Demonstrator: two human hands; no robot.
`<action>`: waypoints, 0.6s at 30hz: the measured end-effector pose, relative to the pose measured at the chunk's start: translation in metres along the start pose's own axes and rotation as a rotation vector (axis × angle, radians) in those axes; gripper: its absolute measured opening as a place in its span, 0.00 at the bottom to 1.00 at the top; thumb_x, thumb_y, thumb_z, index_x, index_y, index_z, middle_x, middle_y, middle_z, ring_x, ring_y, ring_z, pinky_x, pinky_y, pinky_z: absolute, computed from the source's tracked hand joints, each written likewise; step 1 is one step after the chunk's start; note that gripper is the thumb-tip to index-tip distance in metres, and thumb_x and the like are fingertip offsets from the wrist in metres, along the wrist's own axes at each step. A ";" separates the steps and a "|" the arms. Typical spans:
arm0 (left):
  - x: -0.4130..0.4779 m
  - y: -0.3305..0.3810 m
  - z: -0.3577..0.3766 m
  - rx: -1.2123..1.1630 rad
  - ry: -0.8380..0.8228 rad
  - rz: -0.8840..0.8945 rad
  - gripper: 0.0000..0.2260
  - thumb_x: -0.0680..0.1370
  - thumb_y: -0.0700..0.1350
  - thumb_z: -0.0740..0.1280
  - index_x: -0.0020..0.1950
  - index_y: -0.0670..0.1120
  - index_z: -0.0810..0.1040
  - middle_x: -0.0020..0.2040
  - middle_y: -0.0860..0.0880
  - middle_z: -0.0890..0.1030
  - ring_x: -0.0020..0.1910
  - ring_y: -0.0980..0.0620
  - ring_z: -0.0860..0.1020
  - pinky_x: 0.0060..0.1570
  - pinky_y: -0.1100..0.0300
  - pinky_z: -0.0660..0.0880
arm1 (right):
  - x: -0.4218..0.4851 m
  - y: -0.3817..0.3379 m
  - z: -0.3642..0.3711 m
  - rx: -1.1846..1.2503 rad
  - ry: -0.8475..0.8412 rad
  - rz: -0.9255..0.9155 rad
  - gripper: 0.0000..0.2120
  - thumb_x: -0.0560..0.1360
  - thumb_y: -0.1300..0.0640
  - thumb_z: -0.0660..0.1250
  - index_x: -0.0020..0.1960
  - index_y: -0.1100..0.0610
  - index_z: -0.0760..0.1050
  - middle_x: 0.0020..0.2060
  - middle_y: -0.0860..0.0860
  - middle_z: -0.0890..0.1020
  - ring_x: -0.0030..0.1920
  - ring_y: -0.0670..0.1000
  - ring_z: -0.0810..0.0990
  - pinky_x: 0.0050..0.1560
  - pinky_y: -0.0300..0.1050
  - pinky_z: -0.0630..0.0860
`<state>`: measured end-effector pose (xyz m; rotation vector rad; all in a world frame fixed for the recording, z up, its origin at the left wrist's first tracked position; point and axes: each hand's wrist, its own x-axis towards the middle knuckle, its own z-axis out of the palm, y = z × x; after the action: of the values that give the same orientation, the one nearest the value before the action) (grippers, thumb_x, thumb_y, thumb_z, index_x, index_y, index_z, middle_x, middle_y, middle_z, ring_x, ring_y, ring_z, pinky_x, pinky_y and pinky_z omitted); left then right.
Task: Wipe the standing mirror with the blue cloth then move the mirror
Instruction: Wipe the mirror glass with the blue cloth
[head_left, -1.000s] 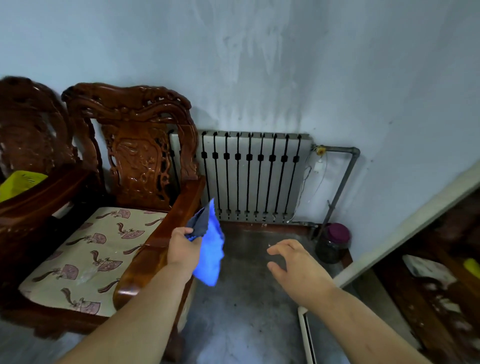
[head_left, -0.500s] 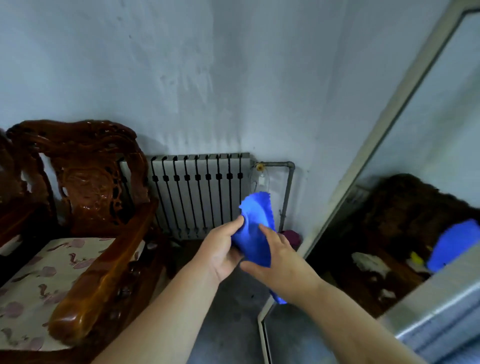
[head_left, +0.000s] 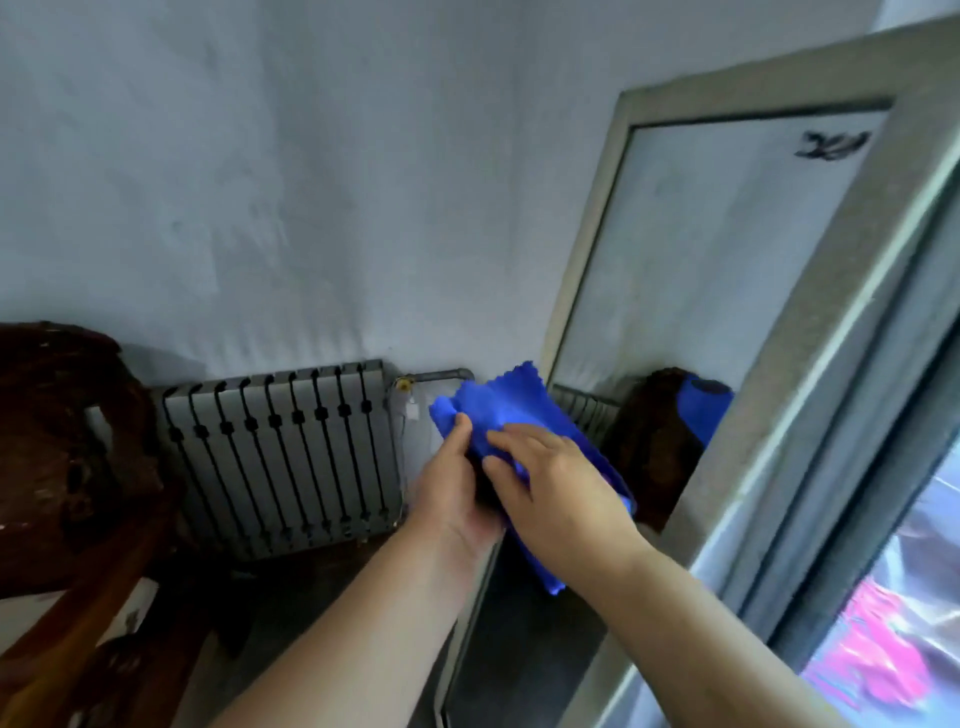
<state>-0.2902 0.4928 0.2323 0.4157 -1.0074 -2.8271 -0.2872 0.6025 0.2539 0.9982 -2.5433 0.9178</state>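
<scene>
A tall standing mirror with a pale grey frame leans against the wall on the right; a black scribble marks its glass near the top. In front of its left edge, a blue cloth is held between both hands. My left hand grips the cloth from the left with the thumb up on it. My right hand lies over the cloth from the right, fingers spread across it. The cloth's lower end hangs down below my right wrist. The glass reflects the cloth and dark furniture.
A grey radiator with a pipe stands against the wall left of the mirror. A carved dark wooden chair fills the left edge. A shiny panel with pink reflections is at the far right.
The view has swung up and right, bringing the mirror's top into sight. My right hand came over to the cloth, which now sits in both hands, raised near the mirror's left edge.
</scene>
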 end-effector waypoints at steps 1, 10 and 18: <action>0.004 -0.001 0.013 -0.008 -0.024 -0.001 0.24 0.82 0.59 0.54 0.57 0.39 0.77 0.47 0.39 0.85 0.45 0.44 0.85 0.46 0.51 0.76 | -0.003 0.007 -0.015 -0.009 0.093 -0.006 0.13 0.79 0.53 0.63 0.61 0.54 0.79 0.60 0.50 0.80 0.62 0.54 0.74 0.64 0.43 0.68; 0.024 -0.040 0.135 0.574 -0.310 0.333 0.37 0.70 0.68 0.62 0.72 0.48 0.69 0.69 0.44 0.75 0.70 0.47 0.71 0.71 0.46 0.65 | -0.019 0.057 -0.108 -0.250 0.708 0.209 0.12 0.76 0.60 0.66 0.58 0.56 0.78 0.61 0.53 0.74 0.62 0.53 0.63 0.64 0.39 0.61; 0.035 -0.090 0.182 0.640 -0.708 0.315 0.35 0.76 0.69 0.55 0.78 0.51 0.60 0.79 0.50 0.59 0.78 0.52 0.54 0.77 0.46 0.50 | -0.008 0.088 -0.139 -0.112 0.759 0.410 0.28 0.79 0.61 0.61 0.77 0.56 0.56 0.74 0.52 0.57 0.75 0.50 0.56 0.68 0.33 0.51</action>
<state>-0.3783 0.6652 0.3030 -0.7042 -1.8937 -2.3132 -0.3404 0.7458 0.3160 0.0372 -2.1083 0.9908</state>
